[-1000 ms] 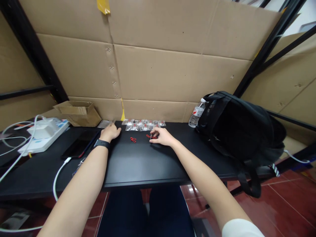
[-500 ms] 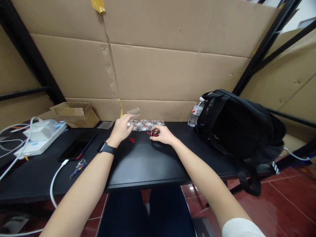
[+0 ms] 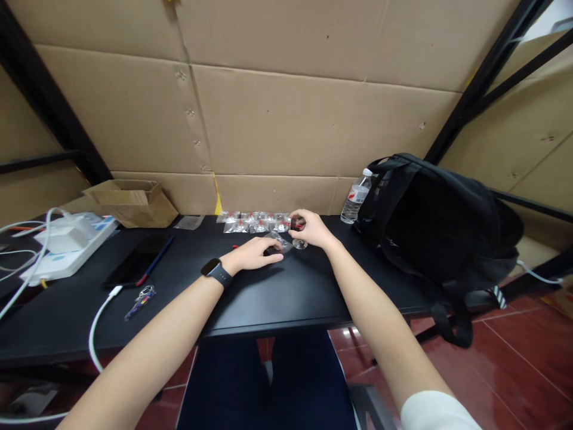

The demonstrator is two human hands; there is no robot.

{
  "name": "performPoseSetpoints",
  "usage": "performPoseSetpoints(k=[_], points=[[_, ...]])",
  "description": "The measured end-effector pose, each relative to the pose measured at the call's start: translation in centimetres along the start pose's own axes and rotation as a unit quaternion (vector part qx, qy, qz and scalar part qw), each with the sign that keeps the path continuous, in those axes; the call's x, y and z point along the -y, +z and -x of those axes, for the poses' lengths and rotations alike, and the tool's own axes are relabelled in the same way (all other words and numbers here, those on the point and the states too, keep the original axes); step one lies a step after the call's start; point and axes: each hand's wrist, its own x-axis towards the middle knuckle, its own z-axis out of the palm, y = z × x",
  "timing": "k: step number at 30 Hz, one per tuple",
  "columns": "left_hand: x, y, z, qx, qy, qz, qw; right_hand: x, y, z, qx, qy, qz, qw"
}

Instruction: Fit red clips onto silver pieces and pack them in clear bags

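My left hand [image 3: 254, 255], with a black watch on its wrist, lies on the black desk [image 3: 277, 292] and holds down a small clear plastic bag [image 3: 278, 242]. My right hand [image 3: 310, 228] is closed around a small red and clear part [image 3: 298, 232] just to the right of that bag. A little red piece [image 3: 235, 246] shows on the desk beside my left hand. A row of several small clear bags with red parts [image 3: 255, 223] lies along the back of the desk, just behind both hands.
A black backpack [image 3: 439, 221] and a water bottle [image 3: 356, 199] stand at the right. A black phone [image 3: 134, 266], keys [image 3: 139, 297], a white cable, a power strip with a charger [image 3: 67, 242] and a small cardboard box [image 3: 129, 203] lie at the left. Cardboard walls stand behind.
My left hand picked up a clear bag at the back left and brought it down to the middle of the desk. My right hand lifted from the red clip toward the row of bags.
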Motion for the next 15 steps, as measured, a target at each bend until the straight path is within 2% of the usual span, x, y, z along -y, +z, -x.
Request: performPoseSetpoints(k=[3,9,15], points=[[-0.2,-0.2,0.1,0.038,0.006,-0.051,0.998,0.9,-0.5,0.3,0.059,-0.003,0.015,0.998],[0.0,-0.8,0.7,0.087,-0.037,-0.122,0.988,2.5,-1.8,0.8,0.201,0.016,0.073,0.977],[-0.2,-1.4,0.9,0.111,-0.043,-0.106,0.987,2.1,-1.3,0.8,0.245,0.02,0.103,0.964]])
